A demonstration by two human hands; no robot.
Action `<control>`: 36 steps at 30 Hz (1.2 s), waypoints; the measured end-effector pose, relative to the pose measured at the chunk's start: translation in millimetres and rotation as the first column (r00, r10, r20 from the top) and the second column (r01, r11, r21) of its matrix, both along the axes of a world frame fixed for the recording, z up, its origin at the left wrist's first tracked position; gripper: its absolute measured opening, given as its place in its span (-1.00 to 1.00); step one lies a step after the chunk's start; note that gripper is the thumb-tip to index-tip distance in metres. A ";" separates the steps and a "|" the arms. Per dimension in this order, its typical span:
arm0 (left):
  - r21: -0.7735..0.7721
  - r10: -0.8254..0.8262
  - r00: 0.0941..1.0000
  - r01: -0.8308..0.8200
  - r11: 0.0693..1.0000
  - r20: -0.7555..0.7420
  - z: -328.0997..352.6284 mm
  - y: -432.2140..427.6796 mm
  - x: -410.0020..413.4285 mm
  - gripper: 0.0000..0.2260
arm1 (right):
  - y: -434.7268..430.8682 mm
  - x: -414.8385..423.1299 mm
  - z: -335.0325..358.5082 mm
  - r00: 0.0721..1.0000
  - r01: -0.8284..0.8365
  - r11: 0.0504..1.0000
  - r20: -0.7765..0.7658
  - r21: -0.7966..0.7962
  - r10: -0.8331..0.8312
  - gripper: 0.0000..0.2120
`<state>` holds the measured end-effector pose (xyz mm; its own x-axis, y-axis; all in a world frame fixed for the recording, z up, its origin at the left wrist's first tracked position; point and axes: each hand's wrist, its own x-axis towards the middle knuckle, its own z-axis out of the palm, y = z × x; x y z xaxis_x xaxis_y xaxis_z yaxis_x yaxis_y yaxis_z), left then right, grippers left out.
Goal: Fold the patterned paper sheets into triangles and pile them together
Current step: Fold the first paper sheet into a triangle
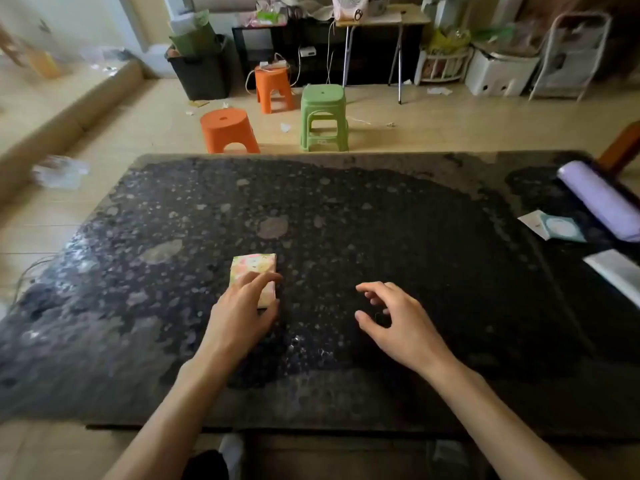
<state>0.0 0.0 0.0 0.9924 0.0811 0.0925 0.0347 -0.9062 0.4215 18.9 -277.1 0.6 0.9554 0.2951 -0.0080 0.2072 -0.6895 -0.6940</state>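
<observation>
1. Far left, on the floor beside the table (381,220), there is a pale, see-through lump (59,174). It is too blurred to make out.
2. Your left hand (242,313) lies on the patterned paper (254,268), left of the table's middle and toward your near edge. The fingers stretch out over it and press down, with the thumb at its near right corner.
3. The hand hides the near half of the paper, and only the far half shows beyond your fingertips. It looks like a small squarish stack. You cannot count the sheets or see any fold.
4. Your right hand (398,320) hovers to the right of the paper, well apart from it. Its fingers are loosely curled and spread, and it holds nothing.
5. Beyond the far edge stand an orange stool (228,129) and a green stool (323,116).
6. At the right side of the table lie a small white-and-teal packet (554,228) and a purple roll (602,199). The picture edge cuts off the roll.
7. Nearer to you on that side, a white flat thing (620,271) is also cut off and cannot be told.
</observation>
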 end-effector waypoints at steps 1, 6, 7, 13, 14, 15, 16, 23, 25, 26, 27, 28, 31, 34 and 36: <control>0.018 -0.003 1.000 0.003 1.000 0.027 -3.3 0.8 3.4 -0.64 | -1.6 0.4 -1.9 1.000 -0.010 1.000 0.005 -0.015 0.010 -0.58; 0.080 0.174 0.983 -0.170 0.982 -0.054 -23.0 10.6 28.0 -0.57 | -7.5 6.2 -4.9 0.999 -0.026 0.997 0.020 -0.072 0.028 -0.61; 0.100 0.196 0.978 -0.189 0.977 -0.067 -28.3 12.6 31.2 -0.57 | -7.9 8.5 -5.0 0.999 -0.034 0.996 0.021 -0.080 0.036 -0.62; 0.181 0.276 0.961 -0.267 0.947 -0.028 -34.1 10.7 45.4 -0.55 | -9.0 24.6 -3.3 1.000 -0.013 0.996 0.021 -0.094 0.015 -0.61; 0.200 0.281 0.959 -0.269 0.942 -0.034 -33.9 8.6 48.0 -0.54 | -7.4 25.9 -3.3 1.000 -0.011 0.996 0.023 -0.091 0.013 -0.61; 0.219 0.284 0.958 -0.270 0.938 -0.036 -34.2 6.9 50.6 -0.52 | -5.0 27.3 -3.8 1.000 -0.012 0.996 0.022 -0.088 0.014 -0.61; 0.234 0.290 0.957 -0.274 0.933 -0.035 -34.7 5.9 53.2 -0.50 | -2.5 29.1 -5.0 1.000 -0.009 0.997 0.024 -0.082 0.011 -0.61; 0.239 0.315 0.949 -0.305 0.922 -0.004 -35.9 -0.1 59.2 -0.52 | 8.9 41.2 -17.4 0.997 -0.051 0.984 0.040 -0.168 0.059 -0.58; 0.221 0.324 0.946 -0.314 0.923 -0.008 -34.2 -1.3 59.6 -0.58 | 11.8 43.7 -18.8 0.997 -0.057 0.983 0.032 -0.175 0.064 -0.59; 0.211 0.328 0.945 -0.318 0.924 -0.014 -32.7 -2.1 59.3 -0.59 | 13.0 44.3 -19.2 0.998 -0.057 0.983 0.030 -0.172 0.063 -0.59; 0.203 0.331 0.944 -0.320 0.925 -0.018 -31.6 -2.6 58.9 -0.61 | 14.1 44.7 -19.7 0.998 -0.058 0.984 0.028 -0.167 0.063 -0.59; 0.195 0.335 0.942 -0.323 0.926 -0.028 -30.1 -3.2 58.7 -0.62 | 14.9 44.8 -20.3 0.998 -0.061 0.985 0.024 -0.163 0.066 -0.59; 0.163 0.348 0.936 -0.337 0.927 -0.045 -25.9 -2.3 58.6 -0.63 | 17.8 44.0 -20.3 0.997 -0.073 0.984 0.015 -0.160 0.076 -0.59; 0.142 0.341 0.938 -0.330 0.933 -0.060 -23.6 0.8 60.0 -0.62 | 16.0 43.5 -19.6 0.997 -0.078 0.985 0.012 -0.156 0.081 -0.59; 0.123 0.337 0.939 -0.327 0.937 -0.070 -21.9 3.2 59.2 -0.60 | 13.5 43.2 -18.8 0.996 -0.082 0.984 0.005 -0.157 0.084 -0.60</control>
<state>59.2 3.2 -21.9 0.9152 0.4017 0.0316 0.3741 -0.8762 0.3038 62.1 -263.6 -18.2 0.9280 0.3693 -0.0494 0.2754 -0.7694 -0.5764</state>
